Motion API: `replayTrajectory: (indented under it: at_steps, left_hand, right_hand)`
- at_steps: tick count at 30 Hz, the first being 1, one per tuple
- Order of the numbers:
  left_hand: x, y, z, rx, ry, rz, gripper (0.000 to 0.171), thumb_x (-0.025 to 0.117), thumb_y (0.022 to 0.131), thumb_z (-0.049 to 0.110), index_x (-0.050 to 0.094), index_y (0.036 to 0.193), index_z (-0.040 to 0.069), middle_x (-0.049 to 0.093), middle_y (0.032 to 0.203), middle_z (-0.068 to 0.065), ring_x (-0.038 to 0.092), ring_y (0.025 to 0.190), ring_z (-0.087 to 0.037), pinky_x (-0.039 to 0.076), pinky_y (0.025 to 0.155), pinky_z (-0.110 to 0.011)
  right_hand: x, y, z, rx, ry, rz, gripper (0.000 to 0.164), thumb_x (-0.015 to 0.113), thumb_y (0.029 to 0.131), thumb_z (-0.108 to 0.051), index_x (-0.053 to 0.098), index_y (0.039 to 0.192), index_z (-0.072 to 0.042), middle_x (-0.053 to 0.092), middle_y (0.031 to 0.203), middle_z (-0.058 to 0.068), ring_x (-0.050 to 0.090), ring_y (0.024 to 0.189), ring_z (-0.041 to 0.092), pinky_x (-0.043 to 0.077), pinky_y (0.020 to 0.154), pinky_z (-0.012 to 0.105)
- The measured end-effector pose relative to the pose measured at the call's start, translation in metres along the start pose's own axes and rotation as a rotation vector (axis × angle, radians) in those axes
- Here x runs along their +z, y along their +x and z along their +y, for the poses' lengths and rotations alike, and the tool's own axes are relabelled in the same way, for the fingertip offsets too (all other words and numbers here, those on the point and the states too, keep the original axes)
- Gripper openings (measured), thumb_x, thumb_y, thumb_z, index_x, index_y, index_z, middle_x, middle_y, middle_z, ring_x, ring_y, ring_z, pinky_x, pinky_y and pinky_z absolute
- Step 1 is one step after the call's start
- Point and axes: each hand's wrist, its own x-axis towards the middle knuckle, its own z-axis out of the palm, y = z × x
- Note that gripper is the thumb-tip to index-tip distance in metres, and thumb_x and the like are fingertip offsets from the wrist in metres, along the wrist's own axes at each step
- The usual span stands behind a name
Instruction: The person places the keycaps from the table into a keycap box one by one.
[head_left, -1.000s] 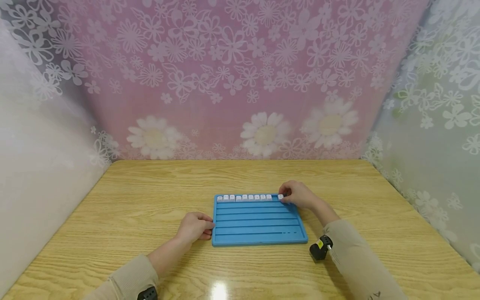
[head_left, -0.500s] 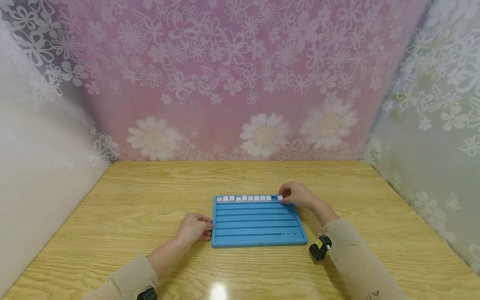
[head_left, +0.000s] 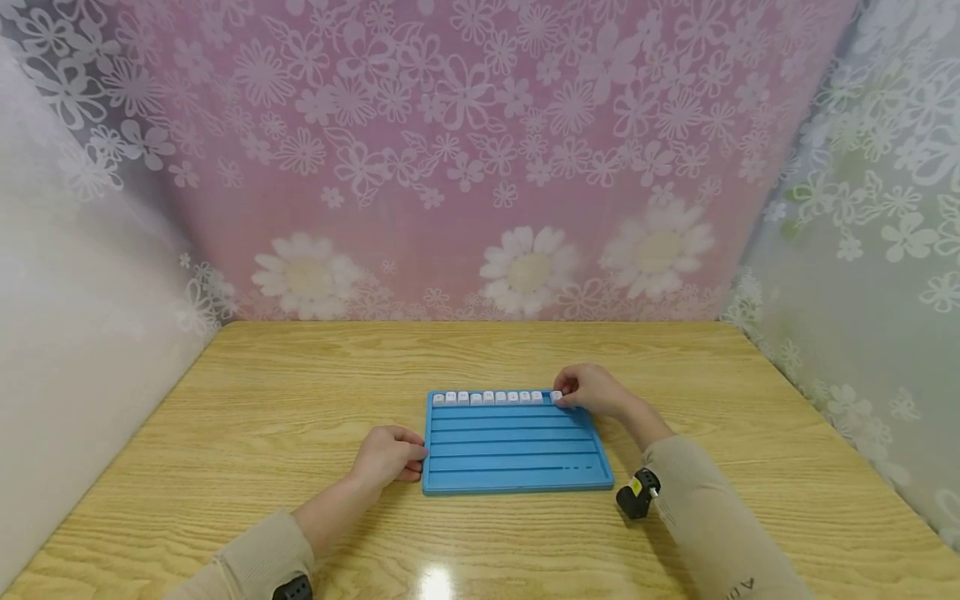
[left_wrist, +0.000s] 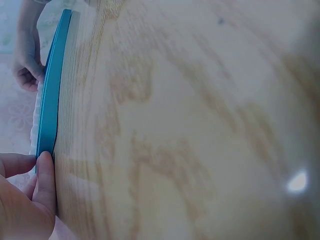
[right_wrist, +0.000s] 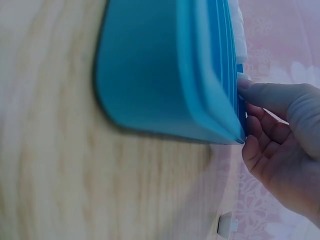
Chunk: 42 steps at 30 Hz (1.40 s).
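A blue keycap tray (head_left: 517,458) with long parallel slots lies on the wooden table. White keycaps (head_left: 487,397) stand in a row along its far slot. At the right end of that row my right hand (head_left: 596,390) pinches a single white keycap (head_left: 556,397), with a small gap between it and the others. The right wrist view shows the thumb on this keycap (right_wrist: 243,77) and the other fingers curled at the tray's far corner. My left hand (head_left: 386,456) holds the tray's left edge between thumb and fingers, as the left wrist view also shows.
A loose white keycap-like piece (right_wrist: 227,225) lies beyond the tray in the right wrist view. The wooden table (head_left: 300,367) ends at a pink flowered curtain (head_left: 465,167), with pale curtains at both sides. A black wrist camera (head_left: 637,493) sits on the right sleeve.
My right hand has slid the pinched keycap slightly left along the far slot, narrowing the gap to the row. My left hand keeps its hold on the tray's edge.
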Motion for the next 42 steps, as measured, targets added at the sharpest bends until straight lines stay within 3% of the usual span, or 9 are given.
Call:
replayTrajectory:
  at_steps: [19,34,42]
  left_hand:
    - [0.0,0.0,-0.001,0.003,0.001,-0.004,0.013,0.061,0.083,-0.001,0.062,0.094,-0.009,0.059,0.072,-0.012,0.057,0.058,-0.016,0.055,0.055,-0.029]
    - [0.001,0.001,0.0,-0.001,0.002,-0.003,0.014,0.062,0.083,-0.001,0.061,0.094,-0.009,0.059,0.072,-0.012,0.057,0.058,-0.016,0.055,0.055,-0.028]
    - [0.002,0.001,-0.001,-0.002,0.008,-0.001,0.014,0.061,0.083,-0.001,0.061,0.094,-0.009,0.059,0.072,-0.012,0.057,0.058,-0.016,0.055,0.055,-0.028]
  right_hand:
    - [0.004,0.006,-0.002,0.026,0.036,-0.031,0.011,0.07,0.082,-0.007,0.062,0.09,-0.005,0.051,0.077,0.003,0.046,0.072,0.018,0.039,0.061,0.029]
    - [0.003,0.003,-0.004,-0.041,0.018,-0.029,0.014,0.069,0.083,-0.009,0.062,0.094,-0.006,0.049,0.073,0.003,0.044,0.066,0.018,0.037,0.058,0.03]
    - [-0.006,0.0,0.008,-0.051,0.004,-0.018,0.024,0.068,0.084,-0.017,0.061,0.103,-0.003,0.054,0.083,0.003,0.048,0.075,0.018,0.043,0.066,0.032]
